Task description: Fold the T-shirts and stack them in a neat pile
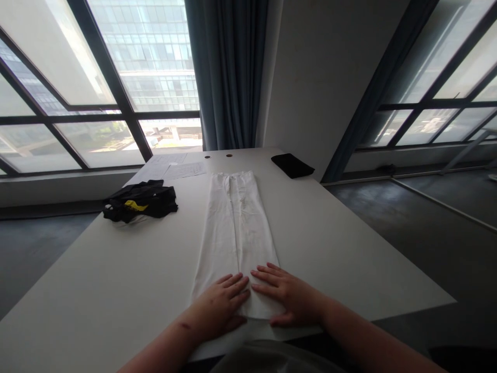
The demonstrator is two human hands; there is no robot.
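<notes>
A pair of white trousers (252,223) lies flat and lengthwise on the white table, its waistband at the far end and the leg hems close to me. My left hand (221,305) rests on the near end of the left leg, fingers stretched out and lying flat. On the right leg's near end lies my right hand (287,292), palm down, its fingers spread. Neither hand grips the cloth. The fingertips of both hands point inward and are a short gap apart.
A crumpled black garment with a yellow patch (140,201) lies at the table's left. Paper sheets (182,170) are behind it. A folded black cloth (292,166) sits at the far right edge. The table (341,248) ends close to my body; windows and a curtain (229,72) stand beyond.
</notes>
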